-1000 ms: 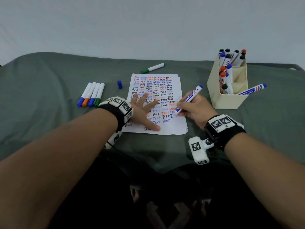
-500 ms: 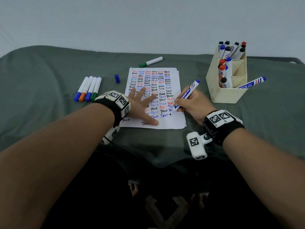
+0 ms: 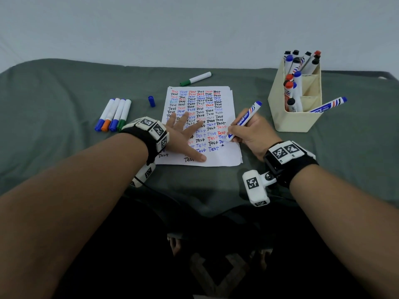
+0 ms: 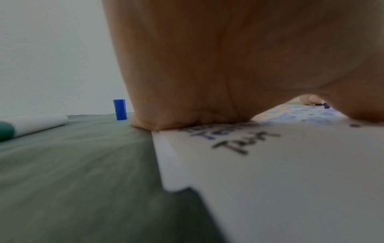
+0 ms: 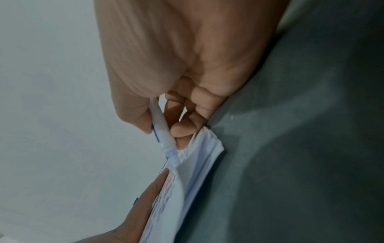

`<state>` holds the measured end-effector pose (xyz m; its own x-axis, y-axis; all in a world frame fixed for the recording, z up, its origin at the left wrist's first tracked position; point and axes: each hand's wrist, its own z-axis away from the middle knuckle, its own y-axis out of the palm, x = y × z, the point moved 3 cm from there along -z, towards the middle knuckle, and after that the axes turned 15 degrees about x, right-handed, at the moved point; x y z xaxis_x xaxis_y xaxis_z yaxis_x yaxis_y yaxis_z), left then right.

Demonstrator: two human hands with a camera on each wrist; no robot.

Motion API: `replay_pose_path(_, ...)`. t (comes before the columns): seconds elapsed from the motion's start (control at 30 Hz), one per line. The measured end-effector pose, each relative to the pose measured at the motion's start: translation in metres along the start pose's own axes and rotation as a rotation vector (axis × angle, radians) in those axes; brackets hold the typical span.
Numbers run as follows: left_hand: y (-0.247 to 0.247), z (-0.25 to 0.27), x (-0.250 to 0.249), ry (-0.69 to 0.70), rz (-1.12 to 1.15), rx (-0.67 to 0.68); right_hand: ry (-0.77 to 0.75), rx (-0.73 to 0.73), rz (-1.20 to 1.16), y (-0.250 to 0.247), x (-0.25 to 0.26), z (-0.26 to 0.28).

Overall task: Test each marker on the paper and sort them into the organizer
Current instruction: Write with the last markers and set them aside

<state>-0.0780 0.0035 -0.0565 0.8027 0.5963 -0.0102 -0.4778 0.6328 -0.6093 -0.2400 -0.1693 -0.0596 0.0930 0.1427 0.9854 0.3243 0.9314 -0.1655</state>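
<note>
Marker point(image 3: 244, 121) tip hidden by right hand point(image 3: 252, 134), paper point(image 3: 226, 156) writing blurred

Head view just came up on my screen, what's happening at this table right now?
A person is testing a blue marker: the right hand grips it, tip down at the paper, which is already covered in rows of "Test". The left hand lies flat on the sheet, holding it still. A loose blue cap stands left of the paper. Five capped markers lie on the cloth; the organizer already holds many.
</note>
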Motion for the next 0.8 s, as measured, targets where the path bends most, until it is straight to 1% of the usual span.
replay_pose_path(0.17,-0.0001,0.0003,-0.0004,-0.001,0.001,0.002,0.018,0.010,-0.054,-0.0002,-0.0017,0.0002)
replay_pose_path(0.43,0.0000,-0.0007,-0.0003,-0.006,0.005,-0.002,0.033,0.028,0.020,0.0014,0.0015,0.0023)
replay_pose_path(0.6,-0.0002,0.0006,-0.0007,-0.007,0.000,0.002,0.027,0.008,-0.028,0.0008,0.0003,0.0014)
replay_pose_path(0.8,-0.0006,0.0036,-0.0016,-0.004,0.008,0.007,0.028,0.020,-0.012,0.0010,-0.0002,0.0012)
